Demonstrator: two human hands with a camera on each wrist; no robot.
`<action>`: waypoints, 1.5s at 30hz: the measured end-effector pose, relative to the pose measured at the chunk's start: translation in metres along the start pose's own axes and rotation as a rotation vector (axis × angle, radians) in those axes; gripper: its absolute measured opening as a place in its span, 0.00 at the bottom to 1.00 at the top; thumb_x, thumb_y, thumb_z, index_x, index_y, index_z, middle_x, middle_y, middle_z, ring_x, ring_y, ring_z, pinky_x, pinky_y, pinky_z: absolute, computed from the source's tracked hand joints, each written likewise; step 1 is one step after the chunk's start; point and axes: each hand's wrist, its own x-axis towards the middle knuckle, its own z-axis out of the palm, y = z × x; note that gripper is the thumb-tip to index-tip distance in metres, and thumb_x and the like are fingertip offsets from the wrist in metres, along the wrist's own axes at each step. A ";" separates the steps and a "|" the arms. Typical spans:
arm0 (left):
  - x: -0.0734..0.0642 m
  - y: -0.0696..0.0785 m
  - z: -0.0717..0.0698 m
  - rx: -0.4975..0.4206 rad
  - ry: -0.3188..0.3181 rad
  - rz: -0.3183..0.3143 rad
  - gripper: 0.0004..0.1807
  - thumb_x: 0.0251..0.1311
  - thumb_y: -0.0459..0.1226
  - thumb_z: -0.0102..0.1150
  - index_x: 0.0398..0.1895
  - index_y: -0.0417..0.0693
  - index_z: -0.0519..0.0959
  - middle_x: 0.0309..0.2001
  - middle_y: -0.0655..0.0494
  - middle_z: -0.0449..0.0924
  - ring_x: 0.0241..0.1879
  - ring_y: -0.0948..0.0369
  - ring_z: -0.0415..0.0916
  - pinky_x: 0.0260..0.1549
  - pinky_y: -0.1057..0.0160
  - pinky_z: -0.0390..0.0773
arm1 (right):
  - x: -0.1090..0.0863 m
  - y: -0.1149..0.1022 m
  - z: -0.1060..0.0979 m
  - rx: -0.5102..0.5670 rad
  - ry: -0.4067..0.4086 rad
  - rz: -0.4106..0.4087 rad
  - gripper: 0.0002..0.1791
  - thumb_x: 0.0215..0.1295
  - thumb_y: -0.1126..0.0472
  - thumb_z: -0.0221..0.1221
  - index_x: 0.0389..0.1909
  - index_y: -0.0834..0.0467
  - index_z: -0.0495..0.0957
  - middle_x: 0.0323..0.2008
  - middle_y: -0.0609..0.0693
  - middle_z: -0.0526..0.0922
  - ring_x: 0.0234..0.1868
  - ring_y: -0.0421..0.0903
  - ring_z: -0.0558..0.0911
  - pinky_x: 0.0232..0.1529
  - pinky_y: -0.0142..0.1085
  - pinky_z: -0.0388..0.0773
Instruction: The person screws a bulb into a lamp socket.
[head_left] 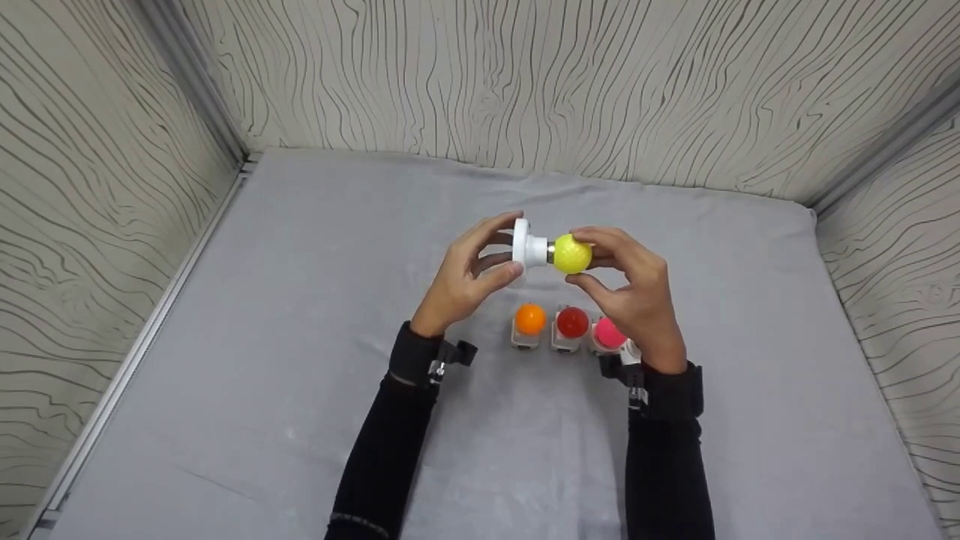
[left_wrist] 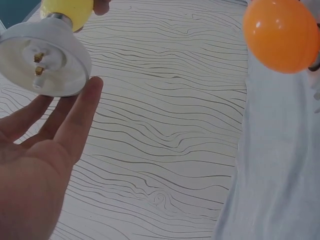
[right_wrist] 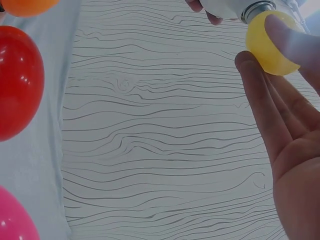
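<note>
Raised over the table, a white lamp holder (head_left: 531,249) lies sideways with a yellow light bulb (head_left: 572,254) at its socket end. My left hand (head_left: 472,274) holds the holder by the rim of its wide round base, thumb below and fingers above. With thumb and fingertips my right hand (head_left: 630,281) pinches the yellow bulb's round glass. A strip of the bulb's metal cap shows between glass and socket. In the left wrist view the hollow underside of the lamp holder (left_wrist: 42,60) faces the camera, with brass contacts inside.
Nearer me on the grey cloth (head_left: 300,300) stand an orange bulb (head_left: 531,319), a red bulb (head_left: 572,322) and a pink bulb (head_left: 609,334) in a row, on pale bases. My right wrist partly covers another white item (head_left: 631,352). Wood-patterned panels (head_left: 487,82) wall the table.
</note>
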 end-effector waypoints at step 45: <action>-0.001 0.000 -0.002 0.013 0.012 0.045 0.37 0.68 0.36 0.68 0.78 0.41 0.68 0.71 0.42 0.73 0.64 0.54 0.78 0.69 0.56 0.84 | 0.002 -0.002 0.005 0.024 0.008 0.020 0.31 0.51 0.76 0.77 0.58 0.62 0.84 0.57 0.62 0.87 0.60 0.30 0.84 0.56 0.23 0.86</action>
